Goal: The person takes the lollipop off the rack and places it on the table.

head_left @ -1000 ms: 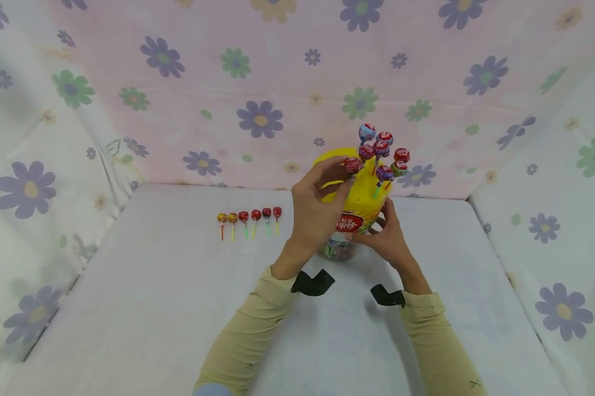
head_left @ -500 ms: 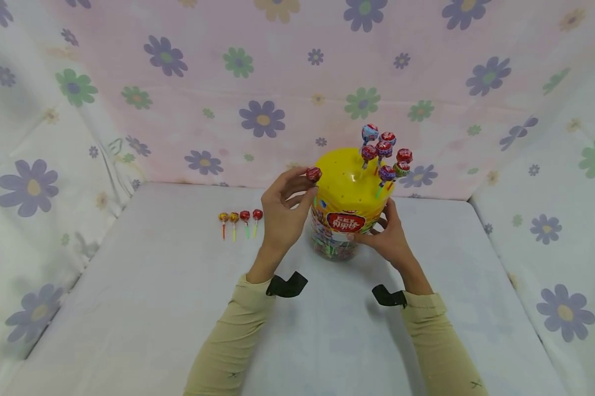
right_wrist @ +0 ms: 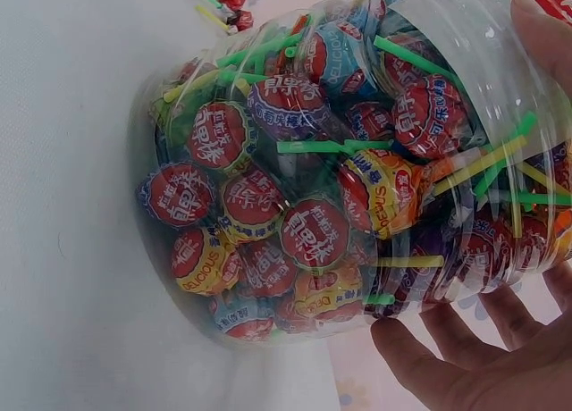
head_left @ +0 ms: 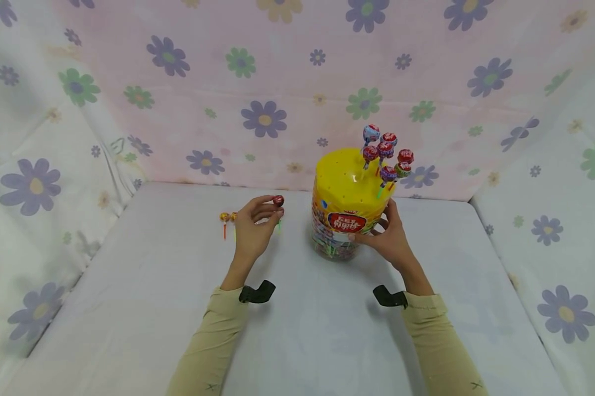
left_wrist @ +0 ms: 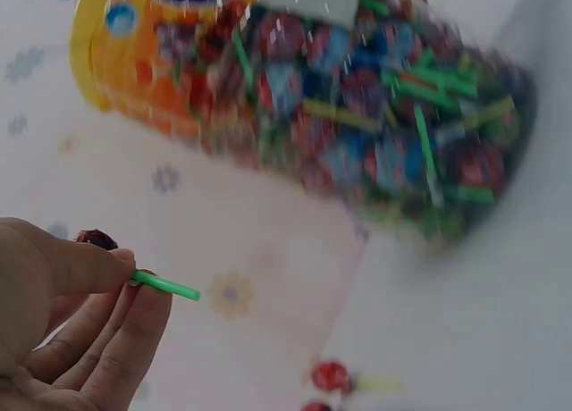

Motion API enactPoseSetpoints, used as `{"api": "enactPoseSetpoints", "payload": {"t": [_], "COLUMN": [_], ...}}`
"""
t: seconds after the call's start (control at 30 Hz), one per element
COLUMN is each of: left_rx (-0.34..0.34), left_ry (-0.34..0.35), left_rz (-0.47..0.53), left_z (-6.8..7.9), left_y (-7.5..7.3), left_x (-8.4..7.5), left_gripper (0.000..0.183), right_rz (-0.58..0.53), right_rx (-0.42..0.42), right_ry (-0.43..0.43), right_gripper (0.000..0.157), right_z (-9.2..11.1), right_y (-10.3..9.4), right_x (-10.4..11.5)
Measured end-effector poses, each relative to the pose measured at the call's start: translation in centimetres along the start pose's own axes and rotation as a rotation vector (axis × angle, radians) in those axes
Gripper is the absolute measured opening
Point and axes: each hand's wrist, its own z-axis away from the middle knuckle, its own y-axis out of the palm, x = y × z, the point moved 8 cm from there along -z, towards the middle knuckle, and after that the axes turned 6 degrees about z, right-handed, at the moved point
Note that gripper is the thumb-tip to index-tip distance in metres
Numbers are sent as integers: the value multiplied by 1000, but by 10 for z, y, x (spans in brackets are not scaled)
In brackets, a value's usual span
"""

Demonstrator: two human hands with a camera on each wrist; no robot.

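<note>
My left hand [head_left: 254, 231] pinches a lollipop [head_left: 278, 201] with a dark red wrapper, above the table on the left. Its green stick [left_wrist: 170, 287] points out past the fingertips in the left wrist view. On the right stands a clear plastic jar [head_left: 333, 242] full of wrapped lollipops, topped by a yellow lid [head_left: 342, 179] with small holes. Several lollipops [head_left: 385, 149] stand upright in the lid's right side. My right hand [head_left: 391, 242] grips the jar's right side, thumb in front and fingers around the side.
A row of lollipops lies on the white table [head_left: 129, 286]. Two yellow ones [head_left: 224, 218] show at its left end, while my left hand covers others from the head view. Flowered cloth [head_left: 297, 82] surrounds the table at the back and sides.
My left hand has carried the lollipop away from the jar's lid, left and down toward the row on the table. My right hand stays on the jar.
</note>
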Motion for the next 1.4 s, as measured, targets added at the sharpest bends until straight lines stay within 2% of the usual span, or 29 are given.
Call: {"api": "enactPoseSetpoints", "payload": {"t": [0.1,0.37,0.47,0.6,0.8,1.03,1.27,1.4], "left_rx": [-22,-106,-125,-133,-118,-88,-75,-79], "left_ry": [-58,-158,-198,-235,-309,-358,-395,-394], "left_rz": [-59,-218,-291,-389,-521,-604,-617,-619], "left_z": [2,4,5,2,-5,-14,-17,-18], "left_y": [-23,-95,-115,-133,-148,-152,-151,-149], "left_x": [9,45,53,63,79,88,92,93], "left_gripper": [35,37,36,36,37,37,38,38], "right_rz": [0,1,0,3,4,-4,-11,-12], "right_rx": [3,-2,-1,-1,-1,2,10,7], "right_ry": [10,17,21,18,18,35,33,33], "right_gripper": [102,102,101,100,101,101,103,102], "right_z": [1,1,1,0,0,0,2,2], "right_y": [0,1,1,0,0,1,1,1], "right_x": [0,1,-1,-2,-2,-2,-2,-2]}}
